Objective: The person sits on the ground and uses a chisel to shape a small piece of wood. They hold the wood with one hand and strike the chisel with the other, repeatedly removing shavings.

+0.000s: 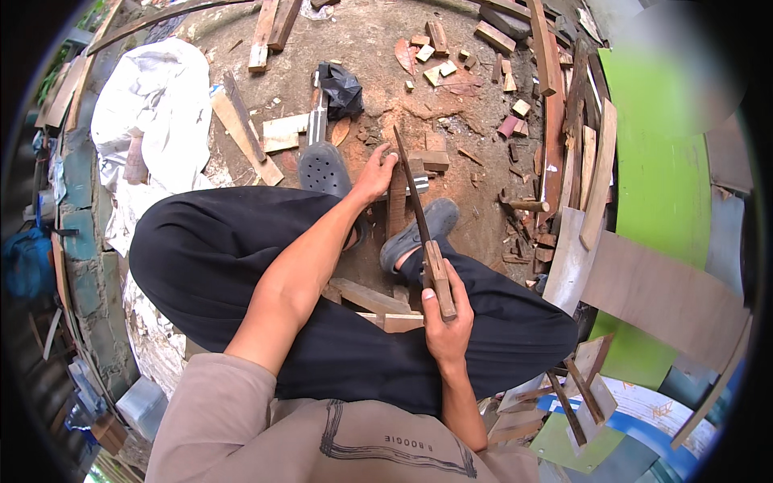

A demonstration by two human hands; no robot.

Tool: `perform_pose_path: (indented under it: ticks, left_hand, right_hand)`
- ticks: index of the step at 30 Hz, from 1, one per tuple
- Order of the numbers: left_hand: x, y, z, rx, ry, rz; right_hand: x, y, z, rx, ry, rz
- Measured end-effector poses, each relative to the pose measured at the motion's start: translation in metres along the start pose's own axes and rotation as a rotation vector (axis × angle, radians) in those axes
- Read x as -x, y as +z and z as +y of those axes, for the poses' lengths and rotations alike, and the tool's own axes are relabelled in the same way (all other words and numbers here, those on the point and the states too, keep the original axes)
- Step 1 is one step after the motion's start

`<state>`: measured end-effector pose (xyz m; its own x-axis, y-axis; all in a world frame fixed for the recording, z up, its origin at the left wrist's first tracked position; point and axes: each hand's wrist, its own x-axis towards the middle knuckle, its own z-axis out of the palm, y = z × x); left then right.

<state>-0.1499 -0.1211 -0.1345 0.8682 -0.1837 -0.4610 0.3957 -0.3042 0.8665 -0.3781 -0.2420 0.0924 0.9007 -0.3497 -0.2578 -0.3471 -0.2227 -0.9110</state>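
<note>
My right hand (pixel 448 322) is wrapped round the wooden handle of a handsaw (pixel 415 189). The dark blade, seen nearly edge-on, points away from me and slightly left. Close to the blade's far end, my left hand (pixel 376 173) is closed with its fingertips at the top of a brown wood strip (pixel 395 205) that stands between my feet. How the blade meets the wood is hard to make out. Just beyond lies a small wood block (pixel 429 160). Grey clogs (pixel 324 169) are on my feet, on either side of the strip.
Several cut wood blocks (pixel 437 74) and sawdust lie on the ground ahead. A black plastic bag (pixel 341 90) sits beyond my left foot. White cloth (pixel 149 105) is heaped at the left. Long boards (pixel 551 153) and a green panel (pixel 656 161) line the right.
</note>
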Motion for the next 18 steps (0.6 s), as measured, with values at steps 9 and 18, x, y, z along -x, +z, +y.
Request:
perform_pose_path:
  ticks: [9, 18]
  left_hand:
    - [0.01, -0.005, -0.006, -0.239, 0.128, -0.148]
    - [-0.005, -0.002, -0.03, -0.323, 0.174, -0.087]
  right_hand:
    - [0.02, -0.017, 0.008, -0.052, 0.069, 0.12]
    - [0.027, -0.022, 0.009, -0.062, 0.018, 0.157]
